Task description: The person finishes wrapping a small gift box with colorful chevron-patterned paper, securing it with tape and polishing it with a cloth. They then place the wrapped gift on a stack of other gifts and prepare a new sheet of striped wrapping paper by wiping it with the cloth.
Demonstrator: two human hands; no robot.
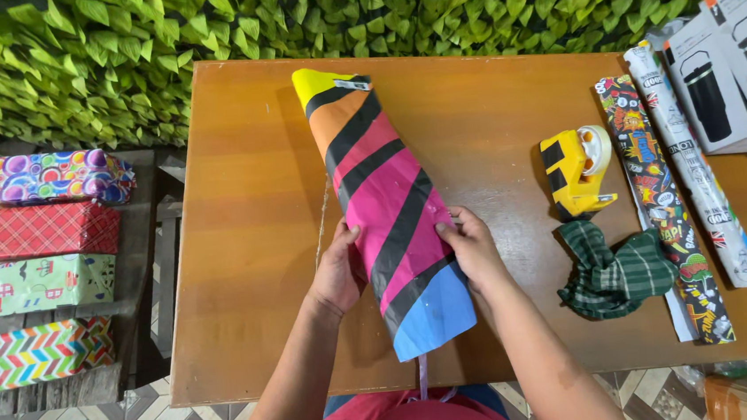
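A long parcel wrapped in striped paper (386, 204), yellow, orange, pink and blue with black bands, lies diagonally on the wooden table (248, 202). My left hand (338, 273) presses against its left side near the lower end. My right hand (472, 248) grips the right edge of the wrapping, fingers on the paper. A thin ribbon hangs from the parcel's blue end over the table's front edge.
A yellow tape dispenser (576, 170) and a green plaid cloth (616, 273) lie to the right. Two rolls of printed wrapping paper (662, 205) and product boxes (735, 57) sit at the far right. Several wrapped gifts (38, 232) rest on a bench at left. A leafy wall stands behind.
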